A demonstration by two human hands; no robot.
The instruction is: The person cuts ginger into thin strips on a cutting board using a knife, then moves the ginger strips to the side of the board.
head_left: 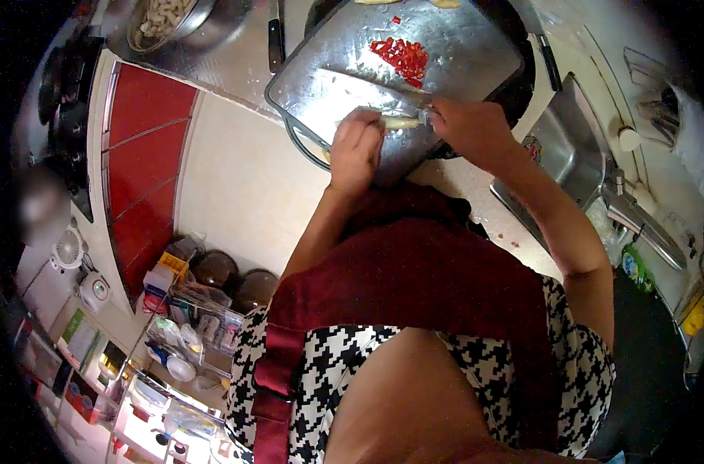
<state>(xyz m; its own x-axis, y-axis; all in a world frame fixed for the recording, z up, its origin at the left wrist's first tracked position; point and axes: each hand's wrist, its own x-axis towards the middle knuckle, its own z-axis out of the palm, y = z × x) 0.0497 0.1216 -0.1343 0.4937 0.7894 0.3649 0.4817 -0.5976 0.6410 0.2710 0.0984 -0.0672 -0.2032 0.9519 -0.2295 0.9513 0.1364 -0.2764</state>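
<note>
A metallic cutting board [305, 93] lies under both hands. My left hand [357, 148] has its fingers curled and pressed down on a pale yellowish, stick-shaped piece of food [402, 123]. My right hand [475, 127] is closed around the handle end of a knife [367, 87]; its broad shiny blade stretches left across the board and blends with the board's glare. The pale piece's right end is close to the right-hand fingers. Beyond the blade sits a pile of chopped red chili [402, 59], with a stray bit above it. More pale yellowish pieces [444, 3] show at the far edge.
A metal bowl [202, 17] of pale pieces stands at the upper left. Near it lies a black-handled knife [274, 46]. Another black handle [550, 62] is right of the board. A steel sink [576, 127] with a faucet [646, 228] is on the right.
</note>
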